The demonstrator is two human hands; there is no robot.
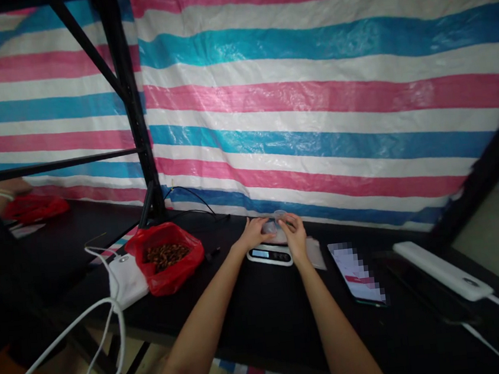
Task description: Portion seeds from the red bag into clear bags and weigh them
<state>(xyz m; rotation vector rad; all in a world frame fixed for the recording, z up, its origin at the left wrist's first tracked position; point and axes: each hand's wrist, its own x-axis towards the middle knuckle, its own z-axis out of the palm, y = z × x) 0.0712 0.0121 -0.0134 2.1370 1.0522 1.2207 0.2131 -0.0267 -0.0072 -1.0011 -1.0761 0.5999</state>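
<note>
A small white digital scale (269, 255) with a lit display stands on the black tabletop, its front edge facing me. Over its weighing plate, a small clear plastic item (270, 227) sits between my hands; whether it is a bag or a cup I cannot tell. My left hand (255, 233) has its fingers closed at the left side of it. From the right, my right hand (294, 230) is pinched at its edge, fingertips partly hidden. Just right of the scale, partly behind my right wrist, lie flat clear plastic bags (316, 254).
An open red plastic bag (166, 258) of small brown pieces stands at left, beside a white power strip (127, 281) with a looping cable. A phone (357, 274) and a white power bank (443, 269) lie at right. Another person's arm (7, 191) shows far left, beyond the black frame (129, 104).
</note>
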